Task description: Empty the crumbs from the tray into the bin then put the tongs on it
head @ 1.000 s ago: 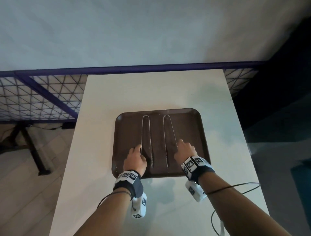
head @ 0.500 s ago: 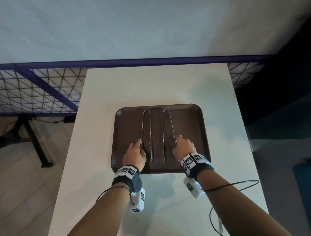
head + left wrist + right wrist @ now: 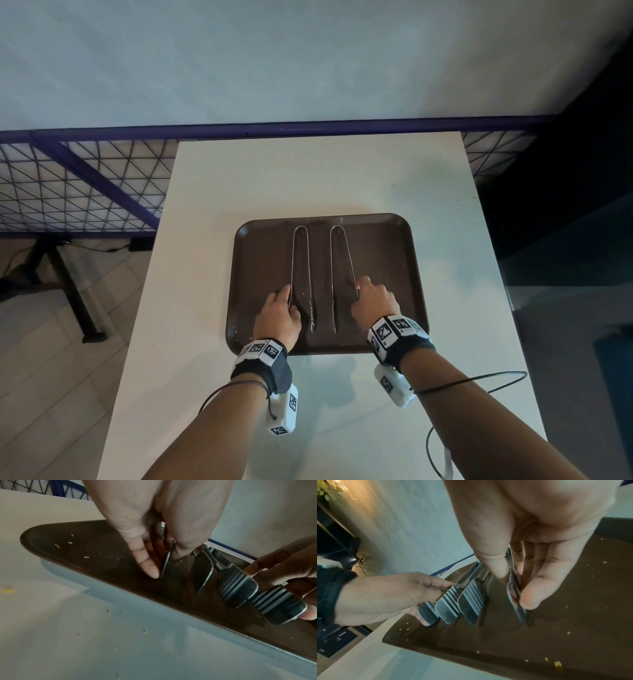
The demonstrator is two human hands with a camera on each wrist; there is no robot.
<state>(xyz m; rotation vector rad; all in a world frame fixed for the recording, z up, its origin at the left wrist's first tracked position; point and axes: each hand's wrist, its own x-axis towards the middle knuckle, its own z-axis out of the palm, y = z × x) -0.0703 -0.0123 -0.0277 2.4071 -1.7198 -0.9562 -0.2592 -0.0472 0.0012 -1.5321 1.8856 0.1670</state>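
Observation:
A brown tray [image 3: 394, 246] lies on the white table [image 3: 308, 178]. Two metal tongs lie on it side by side, hinges away from me: the left tongs [image 3: 301, 260] and the right tongs [image 3: 342, 260]. My left hand [image 3: 279, 313] pinches the outer arm of the left tongs near its ribbed tip, seen close in the left wrist view [image 3: 164, 565]. My right hand [image 3: 371, 301] pinches the outer arm of the right tongs [image 3: 513, 588] the same way. Small yellow crumbs [image 3: 56, 546] dot the tray [image 3: 573, 588]. No bin is in view.
Loose crumbs [image 3: 7, 590] lie on the table in front of the tray. A blue-framed wire mesh fence [image 3: 75, 192] runs behind and left of the table, with a black stand leg [image 3: 73, 294] on the floor. A cable [image 3: 479, 380] trails from my right wrist.
Both hands have stayed on the near ends of the tongs on the tray. Only the head view has shifted a little.

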